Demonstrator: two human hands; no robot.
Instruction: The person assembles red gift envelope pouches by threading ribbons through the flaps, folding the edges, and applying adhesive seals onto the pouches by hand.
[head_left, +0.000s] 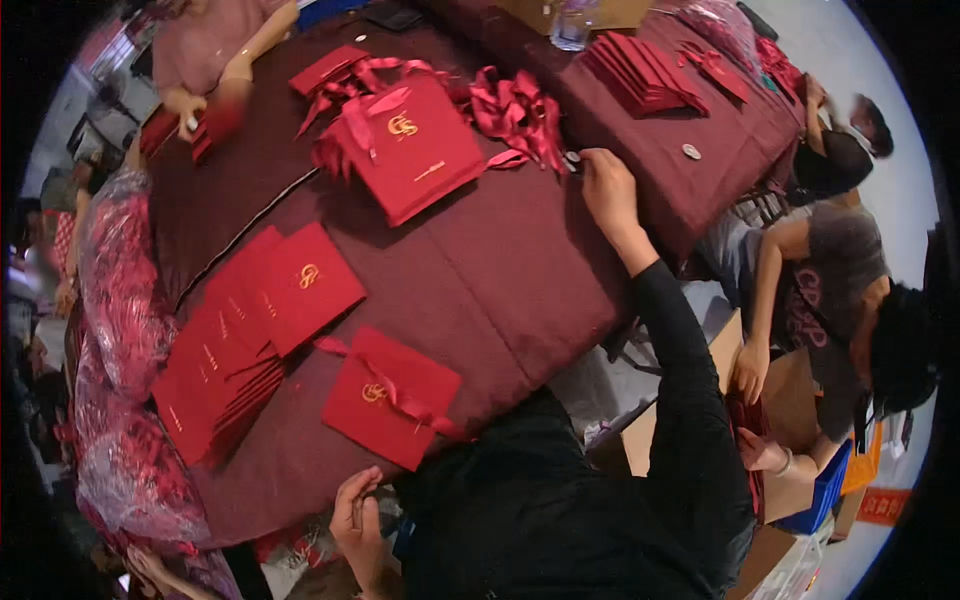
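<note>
My right hand [610,190] reaches to the far right edge of the cloth-covered table, fingertips pinched at a small round disc [572,158]. Just left of it lies a heap of red ribbons [515,115]. My left hand [358,510] hovers at the near edge, fingers loosely curled and holding nothing. Closest to it is a flat red gift bag [350,410] with a gold emblem and a ribbon across it. Further left, a fanned stack of red bags [215,365] lies flat. Beyond the middle sits a pile of bags with ribbon handles [425,150].
Plastic-wrapped red bundles [125,290] line the left edge. A second table [640,170] on the right carries more red bags [645,75] and another round disc [691,151]. A co-worker [210,50] handles red pieces at upper left; another [820,270] works beside cardboard boxes [790,400].
</note>
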